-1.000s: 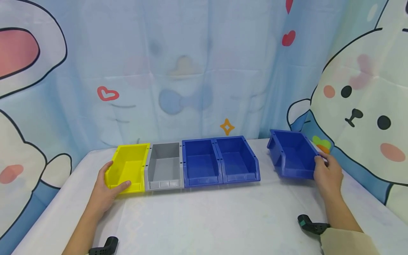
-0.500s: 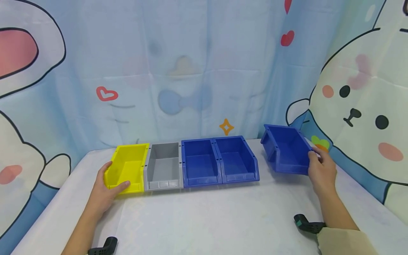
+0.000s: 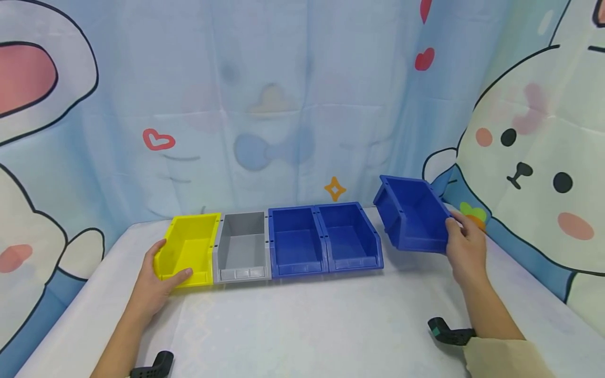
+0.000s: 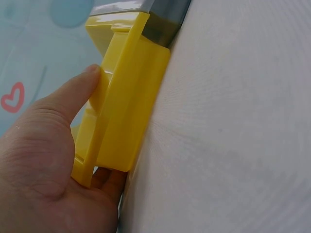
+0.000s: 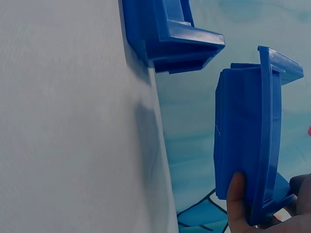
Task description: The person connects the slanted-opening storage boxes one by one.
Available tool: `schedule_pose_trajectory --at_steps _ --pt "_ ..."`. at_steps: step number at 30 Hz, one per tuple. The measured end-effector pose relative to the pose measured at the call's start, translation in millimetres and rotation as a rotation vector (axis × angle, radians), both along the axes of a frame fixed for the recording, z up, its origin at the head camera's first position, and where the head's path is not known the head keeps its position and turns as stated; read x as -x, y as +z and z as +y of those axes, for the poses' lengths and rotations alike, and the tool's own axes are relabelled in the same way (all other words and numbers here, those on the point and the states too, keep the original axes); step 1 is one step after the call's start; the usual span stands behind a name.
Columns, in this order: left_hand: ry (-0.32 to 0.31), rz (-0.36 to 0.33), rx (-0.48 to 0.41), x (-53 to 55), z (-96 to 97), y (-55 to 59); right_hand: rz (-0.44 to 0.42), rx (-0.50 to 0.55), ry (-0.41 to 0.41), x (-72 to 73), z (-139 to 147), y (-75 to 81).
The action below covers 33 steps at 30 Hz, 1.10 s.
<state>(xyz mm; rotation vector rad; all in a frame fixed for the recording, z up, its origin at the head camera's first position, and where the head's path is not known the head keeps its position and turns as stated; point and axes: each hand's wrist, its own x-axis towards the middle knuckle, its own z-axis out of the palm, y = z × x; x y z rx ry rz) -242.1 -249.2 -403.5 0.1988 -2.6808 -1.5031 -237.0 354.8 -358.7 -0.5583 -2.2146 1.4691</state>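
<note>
In the head view, a yellow storage bin [image 3: 194, 249] stands at the left end of a row. My left hand [image 3: 152, 286] grips its front left corner, thumb over the front lip and fingers round the side. The left wrist view shows this thumb on the front of the bin [image 4: 129, 107]. Beside it stand a grey bin [image 3: 243, 244] and two blue bins [image 3: 296, 239], side by side. My right hand [image 3: 468, 252] pinches the right wall of another blue bin [image 3: 418, 218], held tilted above the table, right of the row. The right wrist view shows it apart from the row's end bin [image 5: 184, 43].
A white cloth covers the table [image 3: 293, 331]. Close behind the row hangs a light blue patterned curtain [image 3: 283, 105]. A printed cartoon animal [image 3: 529, 131] is on the cloth at the right. Black wrist devices [image 3: 449, 332] show on both arms.
My right hand has moved left and up with the blue bin, bringing it nearer the row's right end. The left hand and the bins in the row stay where they were.
</note>
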Motion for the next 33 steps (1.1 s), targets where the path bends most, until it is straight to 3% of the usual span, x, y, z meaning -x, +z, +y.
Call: schedule_pose_trajectory --at_steps 33 --pt "-0.003 -0.006 0.001 0.7 -0.2 0.6 0.031 -0.156 0.097 3.6 -16 -9.1"
